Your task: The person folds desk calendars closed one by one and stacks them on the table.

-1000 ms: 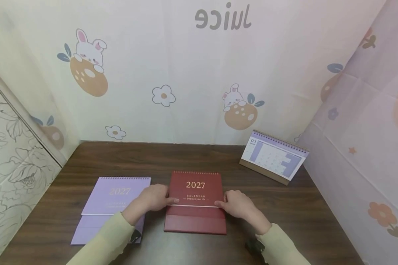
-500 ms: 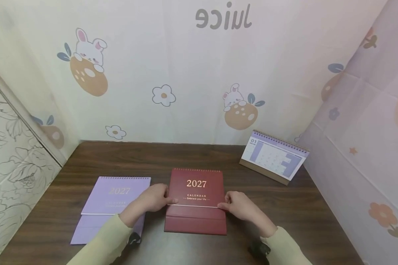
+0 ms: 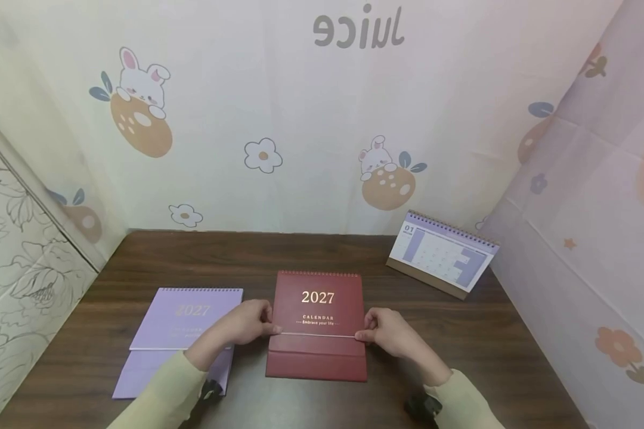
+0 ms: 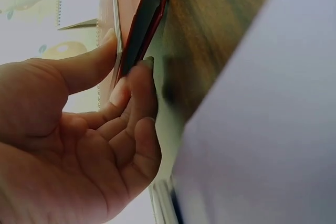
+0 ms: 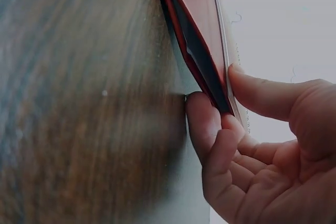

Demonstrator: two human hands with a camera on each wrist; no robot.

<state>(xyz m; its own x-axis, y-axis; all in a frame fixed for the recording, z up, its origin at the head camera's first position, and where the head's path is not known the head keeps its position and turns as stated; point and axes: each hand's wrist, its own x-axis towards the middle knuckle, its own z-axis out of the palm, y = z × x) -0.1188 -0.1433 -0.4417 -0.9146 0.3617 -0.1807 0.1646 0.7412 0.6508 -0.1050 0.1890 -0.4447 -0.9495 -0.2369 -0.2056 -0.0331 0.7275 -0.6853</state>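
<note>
Pinching the red calendar (image 3: 318,326) by both side edges with left hand (image 3: 247,322) and right hand (image 3: 390,332), at the middle of the table (image 3: 322,405), right of the purple calendar (image 3: 166,325). Should handle as light, stiff-boarded but free to hinge, so best held evenly at both sides. Cut off in both dim wrist views; perhaps hollow beneath.

Red calendar (image 3: 318,326) and lilac calendar (image 3: 174,330) read "2027", white calendar (image 3: 442,255) "01", curtain (image 3: 311,107) "Juice"
</note>
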